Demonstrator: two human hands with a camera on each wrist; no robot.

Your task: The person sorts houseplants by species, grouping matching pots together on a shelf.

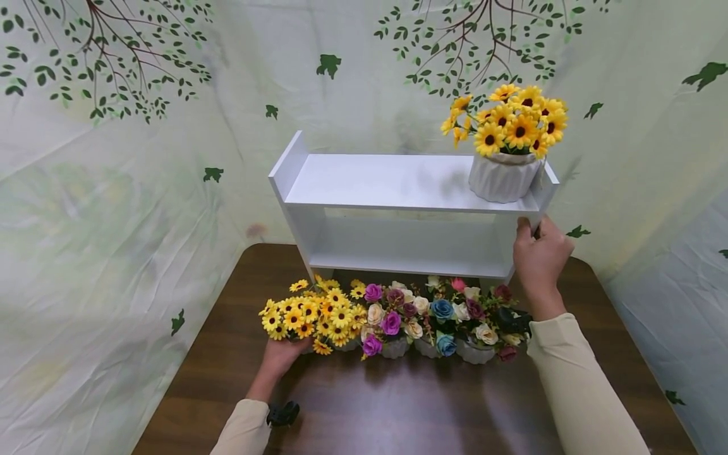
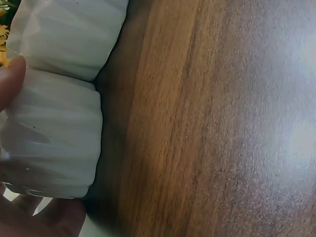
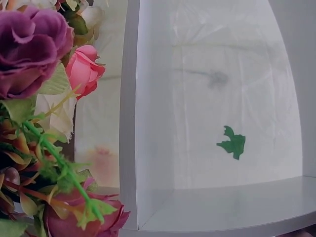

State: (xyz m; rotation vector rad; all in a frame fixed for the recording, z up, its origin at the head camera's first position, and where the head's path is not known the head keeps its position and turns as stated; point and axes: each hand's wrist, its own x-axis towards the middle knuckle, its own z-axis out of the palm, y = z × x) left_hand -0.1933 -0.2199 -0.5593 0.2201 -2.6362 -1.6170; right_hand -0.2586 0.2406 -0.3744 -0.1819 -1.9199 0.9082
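At the left end of a row of potted artificial flowers, my left hand point(image 1: 284, 355) holds a ribbed white pot point(image 2: 54, 133) with yellow daisy-like flowers point(image 1: 304, 316). In the left wrist view the thumb point(image 2: 11, 81) lies at the pot's upper edge and fingers point(image 2: 61, 217) wrap its far side. My right hand point(image 1: 543, 256) grips the right side panel of a white two-tier shelf point(image 1: 387, 180), just below the top board. The right wrist view shows the shelf's inner compartment point(image 3: 232, 207), with the hand almost wholly out of frame.
A white pot point(image 1: 500, 179) of larger yellow sunflowers point(image 1: 514, 120) stands at the right end of the top board. Pots with purple roses point(image 1: 391, 322) and blue roses point(image 1: 442, 309) line the shelf's front on the brown table point(image 1: 398, 411). A leaf-printed cloth point(image 1: 250, 82) hangs behind.
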